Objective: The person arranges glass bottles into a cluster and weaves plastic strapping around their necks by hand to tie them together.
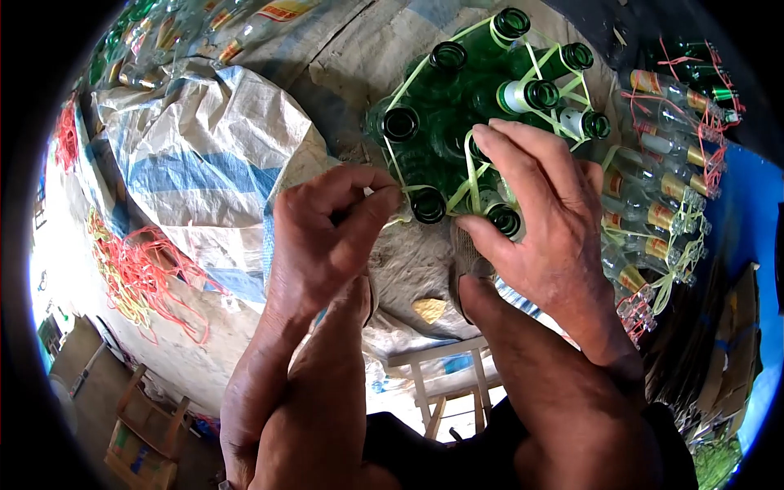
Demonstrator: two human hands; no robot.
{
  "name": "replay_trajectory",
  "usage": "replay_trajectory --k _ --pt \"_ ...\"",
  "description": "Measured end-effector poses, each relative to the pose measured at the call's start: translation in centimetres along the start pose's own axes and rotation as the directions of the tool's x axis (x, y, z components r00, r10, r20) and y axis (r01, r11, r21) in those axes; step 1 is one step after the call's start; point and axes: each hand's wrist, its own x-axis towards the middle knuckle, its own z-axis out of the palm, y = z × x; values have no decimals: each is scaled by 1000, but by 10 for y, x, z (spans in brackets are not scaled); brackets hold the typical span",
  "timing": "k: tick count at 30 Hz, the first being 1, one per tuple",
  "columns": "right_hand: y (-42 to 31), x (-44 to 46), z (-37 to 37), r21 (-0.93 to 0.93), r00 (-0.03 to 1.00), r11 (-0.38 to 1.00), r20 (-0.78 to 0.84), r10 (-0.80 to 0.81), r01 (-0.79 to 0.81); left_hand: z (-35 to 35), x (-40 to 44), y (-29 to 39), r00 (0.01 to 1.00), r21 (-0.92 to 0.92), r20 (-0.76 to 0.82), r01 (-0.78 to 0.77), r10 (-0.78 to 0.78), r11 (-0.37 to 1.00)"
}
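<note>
My left hand (339,224) is closed in a pinch on yellow-green plastic string (415,189) beside the neck of a front green bottle (429,205). My right hand (551,208) is curved over the front right of the bundle, its thumb and fingers apart. The thumb lies beside another green bottle neck (503,219), and the index fingertip is close to a string loop (472,167). Several green glass bottles stand upright in a cluster with string running around and between their necks. Some necks carry white labels (516,97). My right palm partly hides the nearest bottles.
Clear bottles tied with string (653,212) lie stacked at the right. More clear bottles (261,28) lie at the upper left. A striped woven sheet (204,147) and a heap of red and yellow string (147,273) are at the left. A wooden stool (445,353) is below.
</note>
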Motion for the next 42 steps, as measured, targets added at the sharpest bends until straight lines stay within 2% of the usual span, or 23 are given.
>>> replay_trajectory --k 3,10,12,15,18,24,25,28,31,34,37,42 --pt "0 3 1 16 999 1000 -28 -17 17 -10 9 -12 996 -115 64 69 -62 991" --pt "-4 17 -11 -89 996 993 53 -75 79 -1 30 -28 995 -193 103 16 4 981" --pt "-7 27 -8 -60 988 986 16 -156 157 2 33 -31 994 -233 111 28 -2 972" --pt "-4 41 8 38 962 964 58 -266 264 3 35 -34 996 -227 86 49 -30 973" --pt "2 53 21 63 937 941 88 -337 333 8 38 -42 998 -241 57 -13 27 971" --pt "5 60 21 137 929 938 150 -337 318 19 47 -50 999 -260 27 -27 36 965" --pt "7 62 15 157 907 931 223 -358 329 19 48 -50 999 -247 28 -20 28 969" --pt "5 63 11 175 902 933 251 -352 315 23 49 -52 999 -227 9 -31 34 974" --pt "0 65 7 117 901 939 264 -343 323 27 45 -47 999 -233 -19 -53 50 971" --pt "-3 65 8 57 903 941 266 -337 334 28 43 -38 1000 -192 -16 -11 8 981" --pt "-7 69 3 -38 899 936 295 -324 350 32 42 -38 998 -222 -36 -57 50 973" --pt "-3 74 -10 -2 893 928 274 -358 373 30 42 -30 998 -179 -27 -54 50 982"
